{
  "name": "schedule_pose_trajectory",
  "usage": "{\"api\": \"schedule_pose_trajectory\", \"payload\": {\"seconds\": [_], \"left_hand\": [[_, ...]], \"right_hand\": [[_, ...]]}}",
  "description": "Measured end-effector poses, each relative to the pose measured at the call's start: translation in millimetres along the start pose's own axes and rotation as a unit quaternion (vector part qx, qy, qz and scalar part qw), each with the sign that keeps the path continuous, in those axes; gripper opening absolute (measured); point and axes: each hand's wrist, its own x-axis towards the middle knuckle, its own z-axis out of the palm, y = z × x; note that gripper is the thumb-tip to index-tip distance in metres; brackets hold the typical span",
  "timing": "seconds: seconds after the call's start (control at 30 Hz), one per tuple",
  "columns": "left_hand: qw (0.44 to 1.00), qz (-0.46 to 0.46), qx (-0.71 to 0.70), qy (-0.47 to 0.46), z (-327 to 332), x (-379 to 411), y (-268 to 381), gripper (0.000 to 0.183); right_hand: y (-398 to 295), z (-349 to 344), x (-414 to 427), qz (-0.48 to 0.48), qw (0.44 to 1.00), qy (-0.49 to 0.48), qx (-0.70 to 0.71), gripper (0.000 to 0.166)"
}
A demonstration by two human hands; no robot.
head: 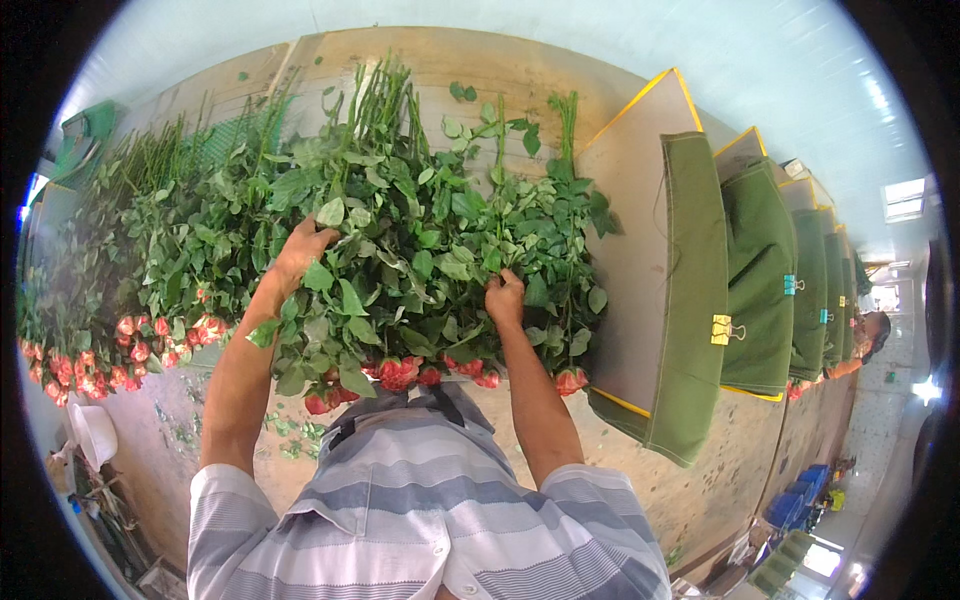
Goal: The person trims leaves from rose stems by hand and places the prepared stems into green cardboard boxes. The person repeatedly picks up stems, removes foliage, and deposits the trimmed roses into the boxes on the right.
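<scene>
A thick layer of long-stemmed roses [405, 247] lies across the table before me, cut stem ends [382, 97] away from me. Their coral-red blooms [397, 373] hang at the near edge by my waist. My left hand [306, 246] reaches into the foliage on the left, its fingertips partly covered by leaves. Farther right, my right hand [506, 298] touches the leaves with its fingers curled. Foliage hides whether either hand grips a stem. One rose bloom [571, 381] lies right of my right forearm, beside an upright grey panel [626, 247].
Green cloth [686, 300] held by a yellow binder clip [721, 330] covers the panel's edge; similar panels stand beyond it. More roses [142, 352] and green netting [225, 142] lie left. Loose leaves [463, 91] dot the tabletop [517, 67]. A person [862, 341] is far right; a white basin [94, 435] is lower left.
</scene>
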Motion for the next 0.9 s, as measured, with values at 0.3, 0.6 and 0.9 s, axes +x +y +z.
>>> {"api": "schedule_pose_trajectory", "payload": {"seconds": [0.3, 0.6, 0.9], "left_hand": [[0.992, 0.063, -0.101, -0.038, -28, -14, 33, 0.046], [0.987, 0.148, 0.053, 0.045, -119, -6, -43, 0.047], [0.975, 0.021, -0.216, 0.039, -89, -26, -16, 0.069]], "right_hand": [[-39, 1, -16, -0.069, 0.99, -0.046, 0.118, 0.037], [-107, -9, -49, -0.245, 0.962, 0.007, -0.117, 0.048], [-121, 15, -47, -0.251, 0.968, 0.013, 0.027, 0.036]]}}
